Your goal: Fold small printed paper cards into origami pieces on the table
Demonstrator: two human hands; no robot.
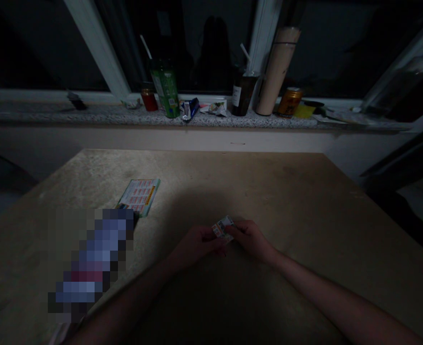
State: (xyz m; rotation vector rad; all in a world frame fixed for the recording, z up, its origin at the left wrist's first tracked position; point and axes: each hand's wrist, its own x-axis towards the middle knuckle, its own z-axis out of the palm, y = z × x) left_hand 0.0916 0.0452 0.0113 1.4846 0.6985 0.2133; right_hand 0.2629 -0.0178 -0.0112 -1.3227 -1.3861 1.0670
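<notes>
Head view: left hand (195, 244) and right hand (254, 239) pinch the small card (219, 227) between them, over the surface (290, 196); a light grip at its edges should keep it steady and unbent.

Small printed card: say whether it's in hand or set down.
In hand: the left hand and right hand both grip the card.

Cannot read the small card (219, 228), partly covered by fingers (235, 233); cannot identify the pixelated object (95, 256), near left.
</notes>
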